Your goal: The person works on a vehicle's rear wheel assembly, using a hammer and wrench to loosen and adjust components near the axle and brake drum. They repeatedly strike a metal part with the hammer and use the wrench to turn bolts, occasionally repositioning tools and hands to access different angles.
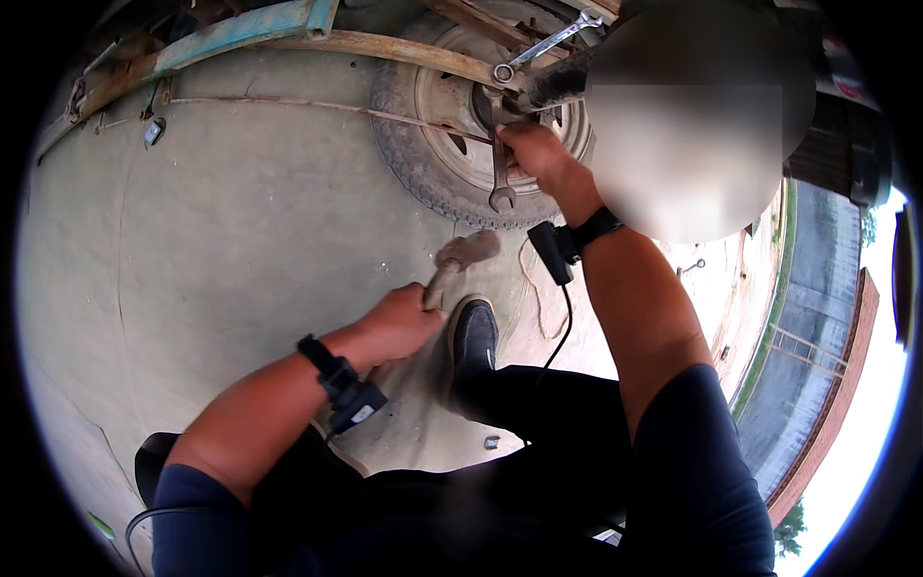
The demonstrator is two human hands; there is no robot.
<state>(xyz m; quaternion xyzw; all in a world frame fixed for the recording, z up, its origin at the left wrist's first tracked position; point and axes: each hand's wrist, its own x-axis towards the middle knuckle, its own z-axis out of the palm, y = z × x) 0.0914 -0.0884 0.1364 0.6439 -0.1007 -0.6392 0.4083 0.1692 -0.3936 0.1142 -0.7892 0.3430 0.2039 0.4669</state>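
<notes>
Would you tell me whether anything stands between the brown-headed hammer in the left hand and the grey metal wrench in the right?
Nothing visible stands between the hammer and the lower open end of the wrench; the dusty grey rubber tyre shows behind that gap. The right hand grips the wrench's shaft higher up.

Glossy metal upper wrench [548, 45], duller metal lower wrench [500, 163], rough rubber tyre [397, 144], matt cloth trousers [567, 409].
</notes>
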